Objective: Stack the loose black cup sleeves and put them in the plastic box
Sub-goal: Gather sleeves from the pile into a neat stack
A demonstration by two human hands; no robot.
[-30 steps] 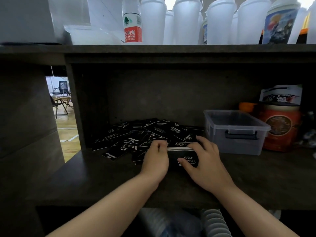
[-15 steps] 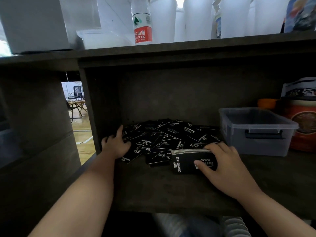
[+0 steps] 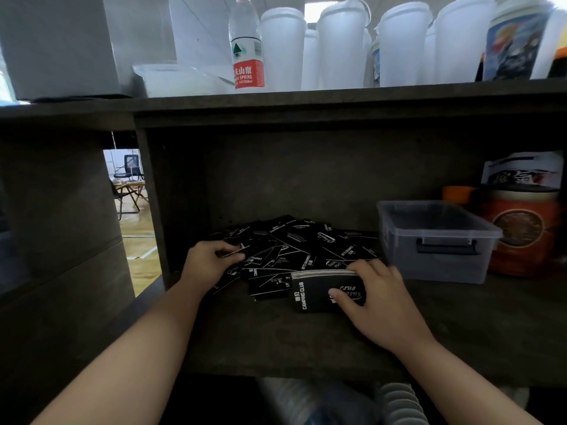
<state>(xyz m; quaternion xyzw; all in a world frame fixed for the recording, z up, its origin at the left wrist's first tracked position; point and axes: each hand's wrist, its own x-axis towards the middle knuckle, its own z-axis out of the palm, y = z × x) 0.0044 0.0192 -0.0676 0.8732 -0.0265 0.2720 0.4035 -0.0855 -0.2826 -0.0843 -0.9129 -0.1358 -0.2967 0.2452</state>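
Left hand [image 3: 206,262] pinches one loose sleeve [image 3: 236,252] at the left edge of the sleeve pile [image 3: 300,245], fingers curled round it. Pile lies on the shelf [image 3: 276,338] between both hands and behind them. Right hand [image 3: 376,294] grips an upright stack [image 3: 322,291] at the pile's front, thumb on its face, fingers over the top. Box [image 3: 435,240] sits open just right of that hand, nothing visible inside.

Both hands [image 3: 208,265] [image 3: 377,299] forward, fingers [image 3: 340,294] curled
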